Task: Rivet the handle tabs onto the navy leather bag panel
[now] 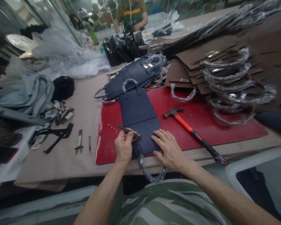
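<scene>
Red cutting mat (213,137): left hand (124,147) pinched slim dark tool (122,127) against navy leather bag panel (137,112); right hand (170,150) lay spread, pinning it; loose studs (110,129) sat beside.

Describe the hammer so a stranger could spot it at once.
On the workbench, find the red mat. Right of the person's right hand lies a claw hammer with a red and black handle, its head on the mat and its grip running off the mat's front edge.
</scene>
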Action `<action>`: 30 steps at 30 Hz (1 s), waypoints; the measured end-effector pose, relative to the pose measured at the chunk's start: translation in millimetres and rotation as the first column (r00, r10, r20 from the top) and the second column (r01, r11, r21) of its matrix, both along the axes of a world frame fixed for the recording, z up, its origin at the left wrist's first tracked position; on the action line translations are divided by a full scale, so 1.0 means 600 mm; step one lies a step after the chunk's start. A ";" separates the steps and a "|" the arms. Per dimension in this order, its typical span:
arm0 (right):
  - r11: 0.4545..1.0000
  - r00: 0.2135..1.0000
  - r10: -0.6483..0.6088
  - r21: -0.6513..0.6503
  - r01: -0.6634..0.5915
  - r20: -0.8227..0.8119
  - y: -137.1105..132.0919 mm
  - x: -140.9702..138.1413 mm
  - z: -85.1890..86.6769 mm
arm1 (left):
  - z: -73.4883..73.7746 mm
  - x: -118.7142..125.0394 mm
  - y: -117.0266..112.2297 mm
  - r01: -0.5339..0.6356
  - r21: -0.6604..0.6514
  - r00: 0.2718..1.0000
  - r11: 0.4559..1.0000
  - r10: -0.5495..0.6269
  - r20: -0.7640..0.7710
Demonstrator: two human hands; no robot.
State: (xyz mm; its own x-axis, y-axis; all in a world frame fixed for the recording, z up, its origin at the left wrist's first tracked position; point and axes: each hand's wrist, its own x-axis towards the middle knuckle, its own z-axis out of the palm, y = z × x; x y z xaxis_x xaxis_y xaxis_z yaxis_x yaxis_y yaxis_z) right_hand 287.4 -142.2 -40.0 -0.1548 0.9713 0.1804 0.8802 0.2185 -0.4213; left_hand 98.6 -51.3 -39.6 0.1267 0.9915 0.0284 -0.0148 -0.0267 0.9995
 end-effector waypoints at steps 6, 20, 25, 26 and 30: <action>0.999 0.999 -0.035 0.003 0.035 0.000 0.009 0.026 0.004 | 0.022 -0.105 0.066 -0.110 0.160 0.854 0.981 0.176 -0.490; 0.932 0.994 0.048 0.354 -0.081 0.101 0.039 0.055 -0.054 | 0.041 -0.156 0.102 -0.082 0.183 -0.041 0.980 0.180 -0.983; 0.920 0.990 0.048 0.380 -0.096 0.135 0.039 0.054 -0.052 | 0.042 -0.202 0.117 -0.211 0.158 -0.051 0.965 0.150 -0.987; 0.921 0.989 0.044 0.378 -0.095 0.141 0.039 0.053 -0.051 | 0.042 -0.212 0.119 -0.222 0.151 -0.049 0.963 0.143 -0.988; 0.928 0.988 0.033 0.362 -0.085 0.148 0.038 0.051 -0.048 | 0.045 -0.259 0.126 -0.260 0.158 -0.054 0.952 0.149 -0.987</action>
